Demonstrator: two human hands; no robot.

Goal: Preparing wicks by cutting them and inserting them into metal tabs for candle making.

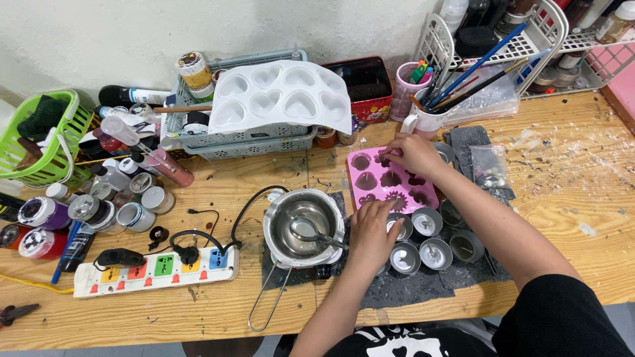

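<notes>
The left hand (374, 228) is lying palm-down, fingers together, across the near edge of the pink mold (391, 180) and touching a small tin (399, 227), gripping nothing. The right hand (413, 153) is pinching its fingertips together at the mold's far edge, though what they are holding is too small to tell. The mold is sitting on the tabletop (569, 178) between the metal pot (303, 228) and bare wood to the right.
</notes>
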